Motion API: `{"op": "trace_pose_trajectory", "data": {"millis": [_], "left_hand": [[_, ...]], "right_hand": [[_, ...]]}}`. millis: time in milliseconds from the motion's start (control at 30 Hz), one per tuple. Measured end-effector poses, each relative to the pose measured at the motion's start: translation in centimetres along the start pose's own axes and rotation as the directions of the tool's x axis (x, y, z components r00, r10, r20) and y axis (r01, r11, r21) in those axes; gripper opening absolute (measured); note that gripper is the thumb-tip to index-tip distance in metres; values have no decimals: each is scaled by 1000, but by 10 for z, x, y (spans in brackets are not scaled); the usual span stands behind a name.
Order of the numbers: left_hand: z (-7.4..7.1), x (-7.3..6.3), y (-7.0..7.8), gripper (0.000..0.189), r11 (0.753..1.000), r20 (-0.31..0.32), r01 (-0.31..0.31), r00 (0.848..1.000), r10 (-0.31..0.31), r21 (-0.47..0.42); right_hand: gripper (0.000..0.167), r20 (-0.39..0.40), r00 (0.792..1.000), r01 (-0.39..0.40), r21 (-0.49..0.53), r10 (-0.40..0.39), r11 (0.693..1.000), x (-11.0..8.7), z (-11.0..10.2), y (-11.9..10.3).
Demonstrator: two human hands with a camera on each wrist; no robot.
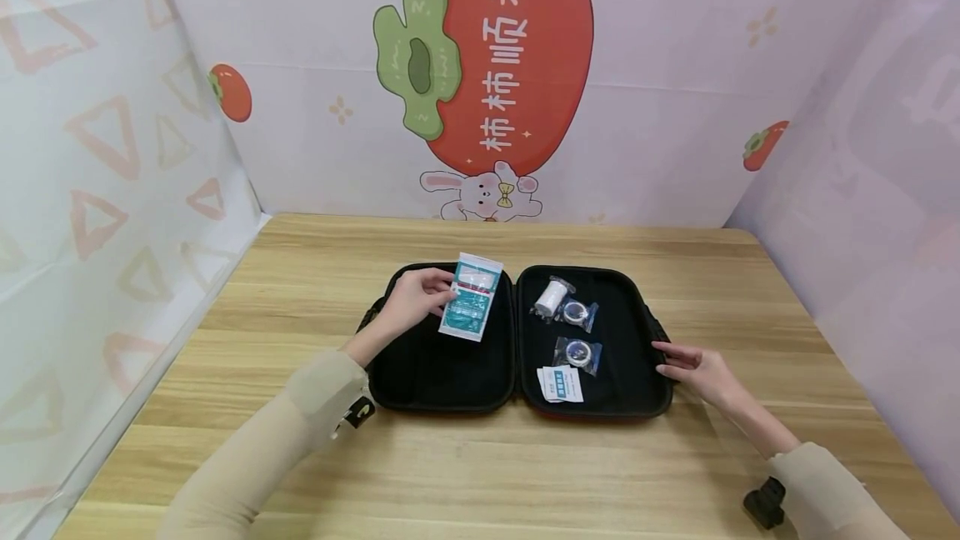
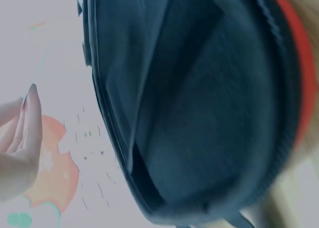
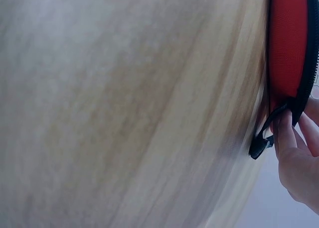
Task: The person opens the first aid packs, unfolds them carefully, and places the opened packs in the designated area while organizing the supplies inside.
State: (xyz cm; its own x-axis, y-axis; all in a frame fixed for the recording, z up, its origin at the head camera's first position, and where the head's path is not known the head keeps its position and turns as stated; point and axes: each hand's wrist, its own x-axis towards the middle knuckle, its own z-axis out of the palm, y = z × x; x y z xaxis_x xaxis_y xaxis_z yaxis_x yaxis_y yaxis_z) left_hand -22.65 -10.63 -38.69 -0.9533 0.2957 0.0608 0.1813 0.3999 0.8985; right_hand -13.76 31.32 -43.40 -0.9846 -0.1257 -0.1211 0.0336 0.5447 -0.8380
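My left hand (image 1: 416, 302) pinches a flat teal-and-white packet (image 1: 471, 297) upright over the left half of an open black case (image 1: 442, 386). In the left wrist view the left hand (image 2: 22, 138) shows at the left edge, its fingertips together; the packet is out of sight there. My right hand (image 1: 697, 369) holds the case's right rim between thumb and fingers. Seen from the right wrist, the right hand (image 3: 299, 153) is at the zippered edge beside a black strap (image 3: 266, 131), and the case's outer shell (image 3: 288, 44) is red.
In the case's right half lie a white roll in clear wrap (image 1: 552, 297), two wrapped tape rolls, the upper (image 1: 576, 313) and the lower (image 1: 578, 353), and several small white-and-blue packets (image 1: 561, 384). The case lies on a wooden table (image 1: 480, 473). Printed cloth (image 1: 645, 148) hangs behind it and at both sides.
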Motion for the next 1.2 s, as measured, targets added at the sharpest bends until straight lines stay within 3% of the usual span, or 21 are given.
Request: {"op": "trace_pose_trajectory", "data": {"millis": [267, 467, 833, 1200], "left_hand": [[-26, -7, -13, 31, 998, -104, 68, 992, -69, -12], [-43, -12, -24, 32, 992, -133, 125, 983, -126, -16], [-67, -16, -38, 35, 975, -132, 219, 968, -214, 27], [-75, -13, -50, 33, 955, -144, 297, 945, -293, 10]], "right_hand": [[47, 0, 1000, -1, 7, 1, 1000, 0, 0, -2], [47, -5, 1000, -3, 5, 3, 1000, 0, 0, -1], [48, -13, 1000, 1, 14, -1, 1000, 1, 1, 2], [49, -14, 1000, 3, 7, -3, 1000, 0, -1, 4]]}}
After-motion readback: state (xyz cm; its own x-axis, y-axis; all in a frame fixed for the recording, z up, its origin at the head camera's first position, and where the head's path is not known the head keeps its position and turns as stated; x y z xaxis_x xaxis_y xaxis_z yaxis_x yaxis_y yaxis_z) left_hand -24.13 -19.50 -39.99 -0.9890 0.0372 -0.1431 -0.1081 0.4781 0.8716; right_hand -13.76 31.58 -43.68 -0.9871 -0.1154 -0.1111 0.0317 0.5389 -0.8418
